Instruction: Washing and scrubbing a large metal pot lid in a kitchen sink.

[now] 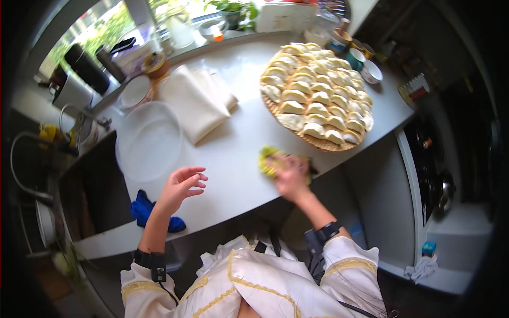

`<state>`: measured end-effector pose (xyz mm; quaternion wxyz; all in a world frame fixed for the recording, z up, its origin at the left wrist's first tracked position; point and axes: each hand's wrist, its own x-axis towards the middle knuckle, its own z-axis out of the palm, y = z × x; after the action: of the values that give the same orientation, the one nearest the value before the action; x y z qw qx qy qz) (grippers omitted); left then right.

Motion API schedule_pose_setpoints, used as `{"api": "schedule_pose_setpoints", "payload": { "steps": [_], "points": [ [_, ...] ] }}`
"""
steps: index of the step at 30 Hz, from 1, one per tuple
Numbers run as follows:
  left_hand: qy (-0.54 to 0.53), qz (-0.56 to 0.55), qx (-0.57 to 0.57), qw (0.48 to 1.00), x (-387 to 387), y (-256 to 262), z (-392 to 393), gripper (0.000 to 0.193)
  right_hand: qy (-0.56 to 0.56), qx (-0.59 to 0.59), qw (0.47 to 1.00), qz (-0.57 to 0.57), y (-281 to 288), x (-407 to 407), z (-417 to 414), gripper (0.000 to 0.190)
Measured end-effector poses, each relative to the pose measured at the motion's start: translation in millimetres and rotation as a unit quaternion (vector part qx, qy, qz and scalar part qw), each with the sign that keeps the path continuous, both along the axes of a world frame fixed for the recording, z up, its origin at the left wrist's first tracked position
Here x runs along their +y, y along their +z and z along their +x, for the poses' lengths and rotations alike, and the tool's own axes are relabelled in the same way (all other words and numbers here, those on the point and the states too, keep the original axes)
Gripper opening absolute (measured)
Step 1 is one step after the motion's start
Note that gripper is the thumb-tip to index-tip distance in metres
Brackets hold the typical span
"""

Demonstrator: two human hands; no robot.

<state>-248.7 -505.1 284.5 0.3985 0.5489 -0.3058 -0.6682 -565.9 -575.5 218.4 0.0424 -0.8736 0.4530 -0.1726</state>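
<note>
A yellow-green cleaning cloth (269, 159) lies bunched under my right hand (292, 175), which presses it onto the white countertop (230, 159) near the front edge. Motion blurs that hand a little. My left hand (185, 187) hovers over the counter with its fingers apart and nothing in them. Just beyond the cloth, a round woven tray (332, 145) carries rows of folded, uncooked dumplings (314, 108). A blue cloth (142, 208) lies beside the sink, partly hidden behind my left forearm.
A translucent plastic basin (149, 141) stands at the sink's (99, 190) right edge. Folded cream fabric (195, 101) lies behind it, with a white bowl (136, 91) nearby. Cups and a bowl (372, 72) crowd the tray's far right side. Bottles and a potted plant (232, 16) line the windowsill.
</note>
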Motion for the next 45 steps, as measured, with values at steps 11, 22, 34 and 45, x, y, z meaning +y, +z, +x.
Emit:
{"api": "schedule_pose_setpoints", "payload": {
  "steps": [11, 22, 34, 45],
  "points": [
    [0.273, 0.040, 0.075, 0.958, 70, -16, 59, 0.068, 0.081, 0.008, 0.997, 0.016, -15, 25, 112, 0.055],
    [0.383, 0.017, 0.208, 0.900, 46, -47, 105, 0.079, 0.318, 0.006, 0.942, 0.111, 7, 70, 91, 0.055],
    [0.537, -0.090, 0.097, 0.833, 179, 9, 166, 0.072, 0.159, 0.023, 0.987, 0.020, -9, 24, 154, 0.059],
    [0.633, -0.063, 0.117, 0.762, 271, -12, 160, 0.068, 0.225, -0.007, 0.974, 0.011, -25, 3, 304, 0.055]
  ]
}}
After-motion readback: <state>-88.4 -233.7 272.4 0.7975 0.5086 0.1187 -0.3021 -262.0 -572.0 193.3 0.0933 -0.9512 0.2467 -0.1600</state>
